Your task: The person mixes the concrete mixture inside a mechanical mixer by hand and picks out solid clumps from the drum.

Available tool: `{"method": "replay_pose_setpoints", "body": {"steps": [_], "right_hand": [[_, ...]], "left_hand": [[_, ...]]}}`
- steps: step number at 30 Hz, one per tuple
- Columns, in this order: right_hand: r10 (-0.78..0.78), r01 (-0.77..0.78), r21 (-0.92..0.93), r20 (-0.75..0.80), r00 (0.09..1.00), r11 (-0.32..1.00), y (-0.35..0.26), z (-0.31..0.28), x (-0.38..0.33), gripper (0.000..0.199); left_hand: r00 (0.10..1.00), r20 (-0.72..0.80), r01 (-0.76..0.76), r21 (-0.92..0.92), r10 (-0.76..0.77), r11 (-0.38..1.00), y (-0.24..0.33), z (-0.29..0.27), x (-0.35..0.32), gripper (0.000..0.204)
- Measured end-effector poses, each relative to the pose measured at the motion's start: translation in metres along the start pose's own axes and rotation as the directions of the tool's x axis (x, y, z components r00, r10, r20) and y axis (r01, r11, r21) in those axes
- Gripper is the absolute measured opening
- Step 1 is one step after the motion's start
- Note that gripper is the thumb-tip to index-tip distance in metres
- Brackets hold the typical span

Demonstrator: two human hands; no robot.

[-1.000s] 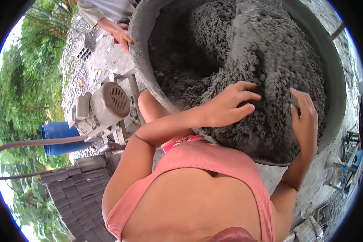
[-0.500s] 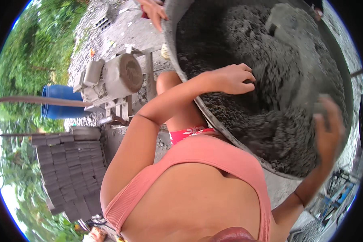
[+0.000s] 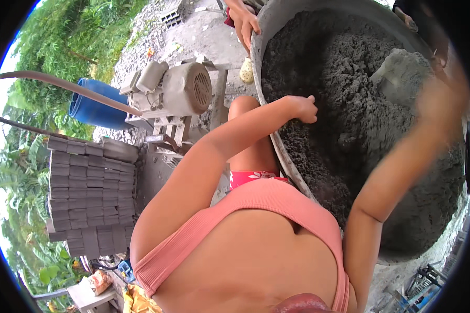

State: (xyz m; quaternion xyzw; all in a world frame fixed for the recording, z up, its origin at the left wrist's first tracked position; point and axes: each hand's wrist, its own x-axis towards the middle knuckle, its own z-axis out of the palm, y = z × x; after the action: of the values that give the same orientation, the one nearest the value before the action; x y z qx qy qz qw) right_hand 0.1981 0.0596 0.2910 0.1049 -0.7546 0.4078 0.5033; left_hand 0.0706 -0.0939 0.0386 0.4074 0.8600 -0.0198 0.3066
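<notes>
A large round mixing pan (image 3: 289, 163) with a grey, crusted rim stands in front of me. Dark, crumbly concrete mix (image 3: 344, 68) covers its inside. My left hand (image 3: 304, 109) hangs just inside the near left rim, above the mix. Its fingers are curled in, and I see nothing in them. My right hand (image 3: 449, 96) is stretched over the far right side of the pan, smeared by motion, so its fingers cannot be made out. Close to it, a pale grey, mix-coated block-like lump (image 3: 402, 75) rises from the mix.
Another person's hand (image 3: 245, 25) rests at the far left rim, above a speckled pale object (image 3: 246, 71). A dusty motor (image 3: 185, 88) sits on a stand to the left, by a blue barrel (image 3: 96, 104). Stacked grey blocks (image 3: 91, 193) stand lower left.
My right hand has swung up and away from me across the pan. My left hand has drawn back slightly toward the rim and its fingers have curled tighter. The view has shifted.
</notes>
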Motion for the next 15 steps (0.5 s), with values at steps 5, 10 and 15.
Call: {"method": "replay_pose_setpoints", "body": {"steps": [5,10,15], "right_hand": [[0.291,0.241,-0.233,0.926,-0.240,0.942,-0.020,0.096,-0.078,0.046],[0.287,-0.049,-0.299,0.842,0.457,0.953,0.056,0.018,-0.098,0.042],[0.589,-0.092,-0.583,0.790,0.170,0.807,0.092,-0.094,-0.150,0.046]], "left_hand": [[0.990,-0.029,-0.138,0.008,0.138,0.990,-0.010,0.033,0.036,0.044],[0.992,-0.026,-0.120,0.007,0.120,0.993,-0.003,0.018,0.004,0.045],[1.000,0.012,0.027,-0.092,-0.026,0.995,-0.002,0.006,-0.015,0.044]]}}
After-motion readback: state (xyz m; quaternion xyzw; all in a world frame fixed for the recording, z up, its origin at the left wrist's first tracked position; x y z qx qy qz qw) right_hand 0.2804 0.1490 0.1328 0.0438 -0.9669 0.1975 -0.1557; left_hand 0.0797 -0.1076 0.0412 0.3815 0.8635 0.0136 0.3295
